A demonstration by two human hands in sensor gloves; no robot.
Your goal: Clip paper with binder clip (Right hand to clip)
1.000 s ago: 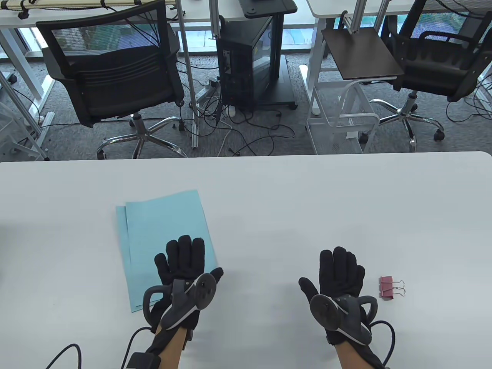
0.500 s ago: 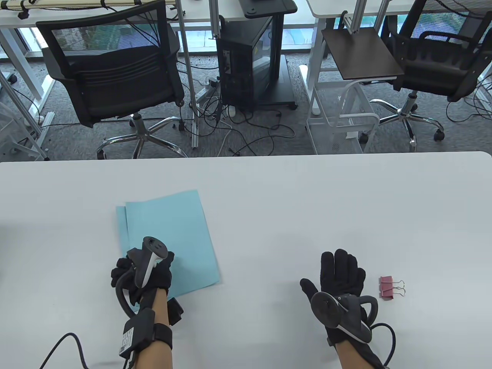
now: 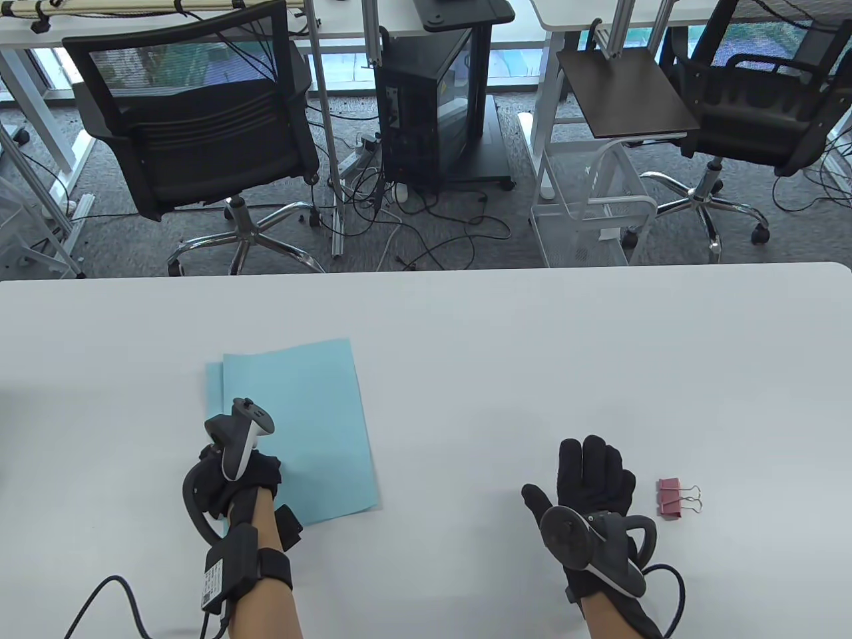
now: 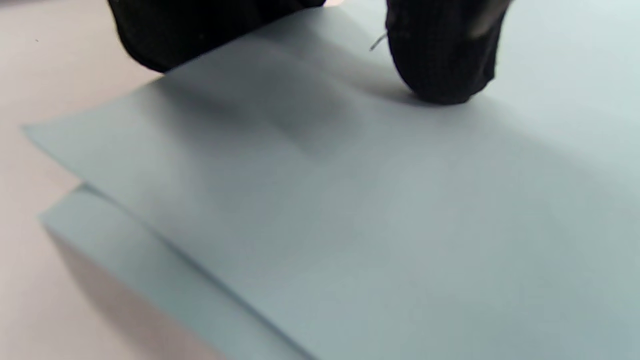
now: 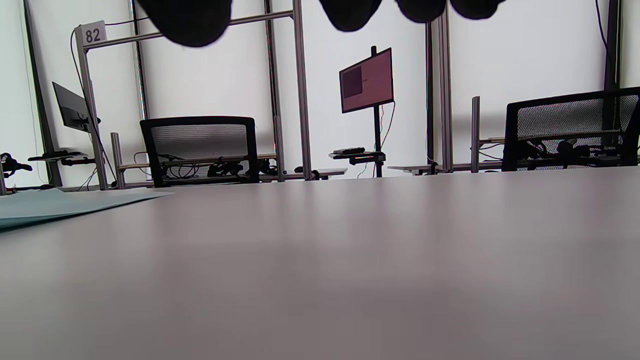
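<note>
Two light blue paper sheets (image 3: 299, 419) lie slightly offset on the white table (image 3: 506, 346), left of centre. My left hand (image 3: 236, 476) is turned on its side at the sheets' near left edge and pinches the paper. In the left wrist view the thumb (image 4: 440, 65) presses on the top sheet (image 4: 375, 210), the other fingers (image 4: 200, 30) curl at its edge, and the edge is raised off the lower sheet (image 4: 150, 270). My right hand (image 3: 592, 469) lies flat and open, holding nothing. A pink binder clip (image 3: 669, 498) with wire handles sits just right of it, untouched.
Office chairs (image 3: 200, 133), a computer tower (image 3: 432, 100) and a white wire cart (image 3: 592, 206) stand on the floor beyond the table's far edge. In the right wrist view my fingertips (image 5: 350, 12) hang over bare table, with the paper (image 5: 60, 202) at far left.
My left hand has left the top of the paper, moved to its left edge, turned on its side and pinched it; the sheets have shifted slightly. My right hand has barely moved.
</note>
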